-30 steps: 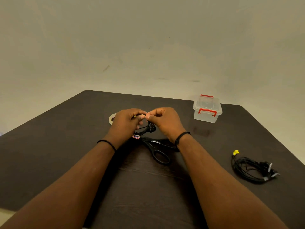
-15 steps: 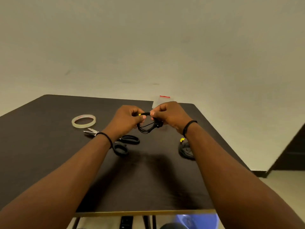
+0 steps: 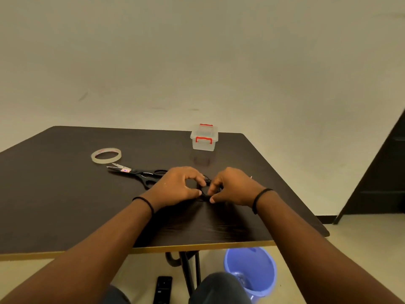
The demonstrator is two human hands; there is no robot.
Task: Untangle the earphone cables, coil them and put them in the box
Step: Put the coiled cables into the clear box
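left hand and right hand both pinch one thin black coiled earphone cable just above dark worktop | one lidded clear plastic box with red latches behind; one pair of black-handled scissors; one clear tape roll

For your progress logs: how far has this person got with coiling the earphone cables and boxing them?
Done: nothing boxed; the box stands shut at the table's far edge. In hand: left hand and right hand pinch a black cable bundle low over the table. Left: finish coiling, open the box, put it in.
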